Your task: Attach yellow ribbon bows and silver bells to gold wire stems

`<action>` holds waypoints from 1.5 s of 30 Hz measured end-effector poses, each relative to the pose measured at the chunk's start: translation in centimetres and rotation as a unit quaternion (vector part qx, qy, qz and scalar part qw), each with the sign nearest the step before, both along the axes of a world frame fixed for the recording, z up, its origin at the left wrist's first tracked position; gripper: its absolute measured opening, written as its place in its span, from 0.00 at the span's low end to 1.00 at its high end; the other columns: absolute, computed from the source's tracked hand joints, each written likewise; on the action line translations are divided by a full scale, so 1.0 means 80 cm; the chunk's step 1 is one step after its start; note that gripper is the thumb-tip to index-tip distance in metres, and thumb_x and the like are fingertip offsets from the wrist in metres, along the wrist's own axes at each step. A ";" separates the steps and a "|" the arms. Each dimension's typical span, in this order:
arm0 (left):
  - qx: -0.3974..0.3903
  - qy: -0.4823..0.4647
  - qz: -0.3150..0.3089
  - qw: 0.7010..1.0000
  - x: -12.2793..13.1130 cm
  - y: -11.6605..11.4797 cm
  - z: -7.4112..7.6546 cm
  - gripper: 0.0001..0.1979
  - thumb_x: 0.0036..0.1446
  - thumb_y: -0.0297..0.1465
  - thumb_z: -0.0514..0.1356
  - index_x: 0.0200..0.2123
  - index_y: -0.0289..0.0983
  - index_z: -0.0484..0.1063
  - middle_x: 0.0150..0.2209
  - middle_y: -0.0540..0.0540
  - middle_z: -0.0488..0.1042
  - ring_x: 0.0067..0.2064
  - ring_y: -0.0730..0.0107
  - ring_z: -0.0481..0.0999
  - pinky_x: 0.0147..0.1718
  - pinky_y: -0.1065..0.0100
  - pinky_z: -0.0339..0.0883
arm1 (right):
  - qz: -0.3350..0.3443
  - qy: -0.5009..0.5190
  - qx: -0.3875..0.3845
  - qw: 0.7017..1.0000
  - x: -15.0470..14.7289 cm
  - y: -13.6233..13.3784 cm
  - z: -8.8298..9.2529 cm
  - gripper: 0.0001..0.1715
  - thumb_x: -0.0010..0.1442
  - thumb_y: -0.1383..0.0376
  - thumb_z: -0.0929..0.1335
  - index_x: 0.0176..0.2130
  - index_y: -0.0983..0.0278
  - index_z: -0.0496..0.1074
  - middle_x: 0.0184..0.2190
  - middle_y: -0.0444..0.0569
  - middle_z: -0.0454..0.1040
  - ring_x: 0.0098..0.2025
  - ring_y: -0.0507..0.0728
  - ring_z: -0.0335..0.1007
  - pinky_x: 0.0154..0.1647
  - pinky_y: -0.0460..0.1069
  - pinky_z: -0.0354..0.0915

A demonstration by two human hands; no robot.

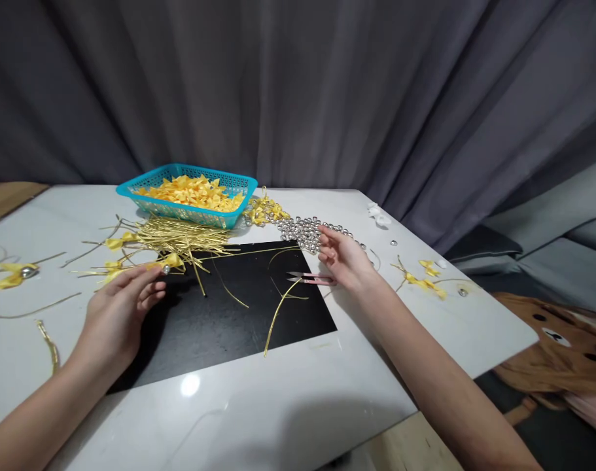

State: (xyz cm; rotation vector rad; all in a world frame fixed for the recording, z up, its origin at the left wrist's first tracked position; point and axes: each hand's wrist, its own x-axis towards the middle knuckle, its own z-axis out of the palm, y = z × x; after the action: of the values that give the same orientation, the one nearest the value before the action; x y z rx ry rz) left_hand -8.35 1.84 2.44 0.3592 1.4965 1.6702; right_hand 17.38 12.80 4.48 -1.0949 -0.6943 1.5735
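Between the fingertips of my left hand is a yellow ribbon flower with a small silver bell at its base. A thin gold wire runs right from the flower toward my right hand. The fingers of my right hand are curled together beside a pile of silver bells; the wire's end seems to reach them. Pink-handled snips lie under that hand on the black mat. A bent gold stem rests across the mat's front edge.
A blue basket of yellow petals stands at the back. Gold wire stems are heaped before it. Yellow flower pieces lie at the right, others at the far left. White scraps sit near the back right edge.
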 end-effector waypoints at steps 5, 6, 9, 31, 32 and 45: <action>-0.002 0.007 -0.002 1.000 0.005 -0.004 -0.004 0.06 0.47 0.25 0.68 0.27 0.36 0.72 0.25 0.58 0.73 0.28 0.82 0.71 0.28 0.82 0.66 | -0.012 -0.065 -0.007 0.998 0.004 0.010 -0.016 0.11 0.58 0.76 0.60 0.27 0.65 0.57 0.17 0.35 0.55 0.13 0.42 0.40 0.13 0.38 0.46; 0.002 0.009 0.002 1.000 0.005 -0.004 -0.005 0.07 0.47 0.26 0.68 0.28 0.37 0.72 0.25 0.58 0.73 0.28 0.82 0.71 0.28 0.83 0.66 | -0.011 -0.083 -0.001 0.997 0.005 0.011 -0.019 0.11 0.58 0.76 0.60 0.26 0.65 0.57 0.16 0.35 0.54 0.13 0.42 0.39 0.13 0.39 0.45; 0.011 0.016 -0.002 1.000 0.004 -0.006 -0.007 0.08 0.45 0.26 0.69 0.28 0.38 0.72 0.25 0.59 0.73 0.29 0.82 0.72 0.30 0.83 0.67 | 0.001 -0.147 0.033 0.989 0.000 0.008 -0.027 0.10 0.59 0.71 0.61 0.26 0.64 0.59 0.17 0.37 0.56 0.13 0.44 0.44 0.13 0.40 0.45; -0.019 0.099 -0.278 0.955 0.037 -0.021 -0.017 0.16 0.36 0.39 0.72 0.31 0.40 0.79 0.25 0.50 0.77 0.29 0.72 0.73 0.28 0.76 0.66 | 0.312 -0.102 0.132 0.935 -0.092 -0.090 -0.048 0.16 0.50 0.58 0.75 0.32 0.68 0.71 0.18 0.37 0.67 0.12 0.43 0.53 0.11 0.39 0.55; -0.023 0.115 -0.275 0.954 0.037 -0.021 -0.017 0.17 0.36 0.40 0.72 0.32 0.41 0.80 0.26 0.49 0.78 0.30 0.71 0.73 0.28 0.75 0.67 | 0.313 -0.086 0.126 0.937 -0.091 -0.089 -0.049 0.18 0.47 0.57 0.76 0.31 0.68 0.72 0.20 0.39 0.69 0.13 0.43 0.54 0.11 0.39 0.56; -0.022 0.222 -0.284 0.932 0.040 -0.020 -0.008 0.16 0.37 0.46 0.69 0.26 0.41 0.78 0.25 0.47 0.77 0.28 0.67 0.72 0.25 0.73 0.65 | 0.319 -0.108 0.120 0.934 -0.085 -0.088 -0.053 0.22 0.43 0.56 0.77 0.30 0.68 0.72 0.21 0.39 0.71 0.13 0.42 0.55 0.11 0.38 0.56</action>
State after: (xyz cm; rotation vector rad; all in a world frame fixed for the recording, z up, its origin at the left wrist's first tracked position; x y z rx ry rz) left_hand -5.17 0.22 1.83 1.0924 1.5418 1.1293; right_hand 10.58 5.73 0.21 -0.9092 -1.4630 1.8477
